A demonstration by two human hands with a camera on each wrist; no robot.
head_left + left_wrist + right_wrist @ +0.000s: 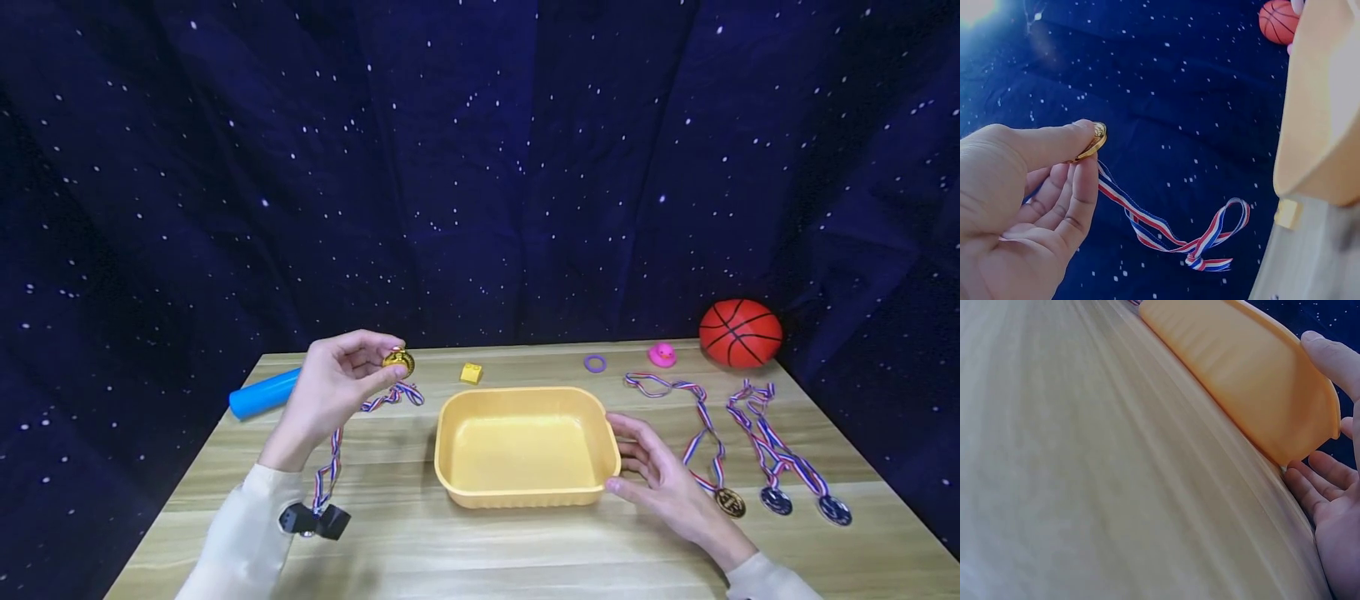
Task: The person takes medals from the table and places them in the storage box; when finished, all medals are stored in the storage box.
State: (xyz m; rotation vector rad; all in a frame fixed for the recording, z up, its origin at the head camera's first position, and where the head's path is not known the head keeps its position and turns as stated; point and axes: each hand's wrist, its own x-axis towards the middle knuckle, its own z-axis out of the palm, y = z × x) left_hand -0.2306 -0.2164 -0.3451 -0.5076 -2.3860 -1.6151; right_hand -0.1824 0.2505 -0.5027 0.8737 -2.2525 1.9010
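Gold medal (1096, 139), red-white-blue striped ribbon (1154, 220); yellow-orange basin (525, 454); navy, white-speckled backdrop (480, 167); red, black-lined basketball (741, 333)

Navy star-flecked curtain (480, 183) behind a wood-grain table (405, 550)

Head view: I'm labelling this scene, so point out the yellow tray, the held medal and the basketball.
Yellow tray (525, 447), head view: its bare floor.
Held medal (401, 359), head view: its gold disc.
Basketball (739, 334), head view: its front surface.

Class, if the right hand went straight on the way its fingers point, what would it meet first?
The yellow tub, almost at once: the right hand already seems to touch its side.
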